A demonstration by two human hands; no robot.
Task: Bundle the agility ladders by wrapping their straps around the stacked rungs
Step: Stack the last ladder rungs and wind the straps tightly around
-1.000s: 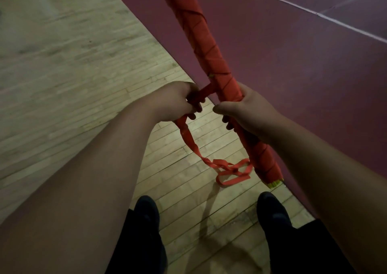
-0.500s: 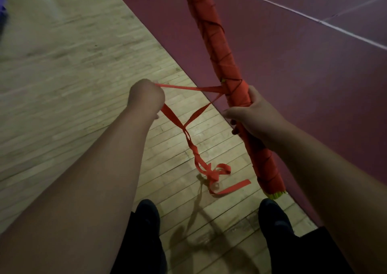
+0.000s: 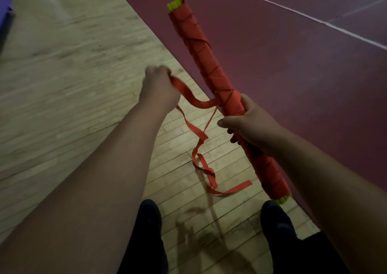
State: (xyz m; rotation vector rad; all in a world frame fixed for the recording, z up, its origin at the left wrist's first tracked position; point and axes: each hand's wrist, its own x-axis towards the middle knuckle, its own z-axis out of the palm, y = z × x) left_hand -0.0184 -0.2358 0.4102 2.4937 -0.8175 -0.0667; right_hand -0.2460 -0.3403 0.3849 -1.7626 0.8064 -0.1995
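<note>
The red bundle (image 3: pixel 209 68) slants from 12 to 5 o'clock. The right hand (image 3: pixel 249 127) squeezes its middle to hold it steady — the left hand (image 3: pixel 159 89), at its 9 o'clock, grips the strap (image 3: pixel 188 93) to wrap it.

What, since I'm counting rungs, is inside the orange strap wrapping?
Yellow rung ends stick out of the bundle at both ends. The rest is covered by the strap and the right hand, so no count.
</note>
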